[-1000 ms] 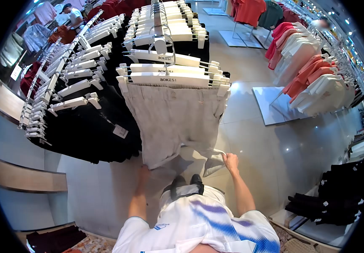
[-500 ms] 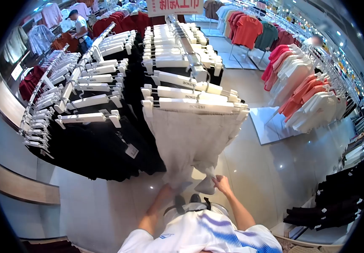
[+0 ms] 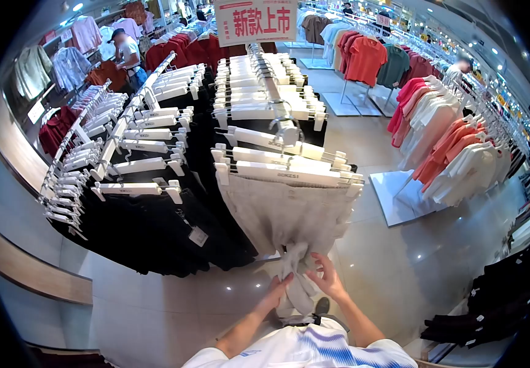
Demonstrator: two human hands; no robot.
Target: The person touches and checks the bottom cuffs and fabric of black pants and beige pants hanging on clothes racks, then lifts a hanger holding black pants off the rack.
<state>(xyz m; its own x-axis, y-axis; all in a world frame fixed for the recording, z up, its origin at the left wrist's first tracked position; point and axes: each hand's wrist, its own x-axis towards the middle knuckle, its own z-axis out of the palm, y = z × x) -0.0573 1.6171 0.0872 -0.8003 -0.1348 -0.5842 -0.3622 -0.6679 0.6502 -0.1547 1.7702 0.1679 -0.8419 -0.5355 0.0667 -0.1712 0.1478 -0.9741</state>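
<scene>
Light grey trousers (image 3: 289,205) hang by their waistband from a white clip hanger (image 3: 286,173) at the front end of the middle rack. Their lower legs are gathered into a twisted, knot-like bunch (image 3: 294,260), with loose ends hanging below. My left hand (image 3: 275,291) is closed on the left side of this bunch, thumb and fingers against the cloth. Just to the right, my right hand (image 3: 327,279) has its fingers spread and curved beside the fabric. Whether its fingertips touch the cloth I cannot tell.
Black trousers (image 3: 148,227) on white hangers fill the racks to the left, one with a tag (image 3: 198,236). A red-lettered sign (image 3: 257,23) tops the middle rack. Coral and white tops (image 3: 455,147) hang at right. Another person (image 3: 128,55) stands back left.
Both hands have come up and closer together at the trouser legs. The right hand has let go of the leg end, and the cloth is now bunched. The view has tilted up slightly.
</scene>
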